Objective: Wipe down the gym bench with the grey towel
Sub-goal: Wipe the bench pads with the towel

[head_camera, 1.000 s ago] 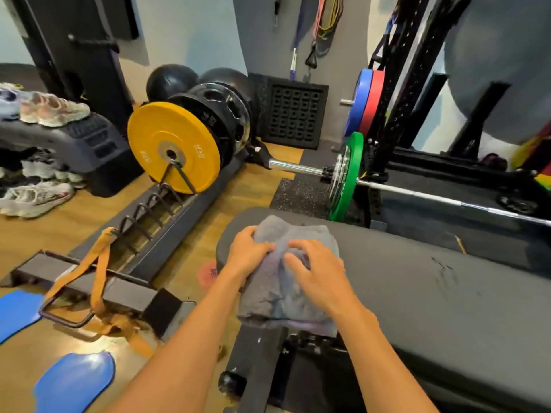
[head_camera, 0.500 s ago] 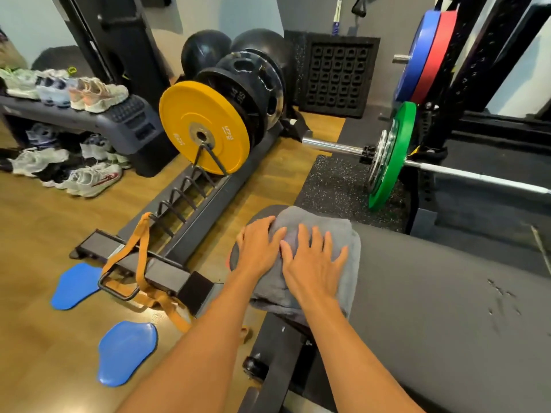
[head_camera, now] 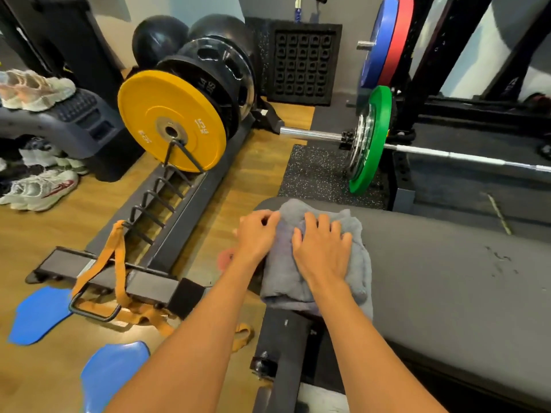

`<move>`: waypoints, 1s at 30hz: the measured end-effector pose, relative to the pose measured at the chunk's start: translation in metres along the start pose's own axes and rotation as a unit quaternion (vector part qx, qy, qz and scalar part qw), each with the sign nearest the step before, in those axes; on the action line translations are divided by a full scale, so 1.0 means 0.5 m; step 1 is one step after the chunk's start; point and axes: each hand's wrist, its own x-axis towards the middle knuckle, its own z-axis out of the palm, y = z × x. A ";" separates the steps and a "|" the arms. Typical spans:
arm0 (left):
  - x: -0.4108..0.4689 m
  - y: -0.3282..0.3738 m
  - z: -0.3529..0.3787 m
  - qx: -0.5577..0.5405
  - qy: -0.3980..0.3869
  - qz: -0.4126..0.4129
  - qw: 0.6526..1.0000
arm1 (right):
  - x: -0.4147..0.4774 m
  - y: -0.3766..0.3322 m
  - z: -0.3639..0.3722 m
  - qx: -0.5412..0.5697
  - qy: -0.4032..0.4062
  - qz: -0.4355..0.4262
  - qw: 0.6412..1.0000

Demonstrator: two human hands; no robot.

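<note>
The grey towel (head_camera: 286, 272) lies bunched over the left end of the dark grey gym bench (head_camera: 447, 278). My left hand (head_camera: 258, 236) presses on the towel's left edge with its fingers curled into the cloth. My right hand (head_camera: 323, 251) rests on top of the towel, fingers bent and gripping the fabric. The towel's lower edge hangs over the bench end above the black frame (head_camera: 286, 353). A few scuff marks (head_camera: 498, 259) show on the pad to the right.
A barbell (head_camera: 447, 153) with a green plate (head_camera: 371, 138) lies just beyond the bench. Left of me stands a plate rack (head_camera: 167, 210) holding a yellow plate (head_camera: 171, 120), with an orange strap (head_camera: 116, 263). Blue pads (head_camera: 38, 314) and shoes (head_camera: 38, 189) lie on the wooden floor.
Both hands went from flat on the towel to curled, bunching the cloth. The towel has shifted slightly along the bench end.
</note>
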 end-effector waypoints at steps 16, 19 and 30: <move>0.164 -0.160 0.049 -0.257 -0.117 -0.156 0.947 | 0.243 -0.100 0.101 0.012 0.053 -0.036 0.998; 0.159 -0.160 0.041 -0.173 -0.074 -0.168 0.968 | 0.289 -0.116 0.109 0.001 0.036 -0.042 0.998; 0.133 -0.065 0.010 -0.024 -0.096 -0.053 0.994 | -0.112 -0.057 0.008 0.026 0.079 -0.036 0.996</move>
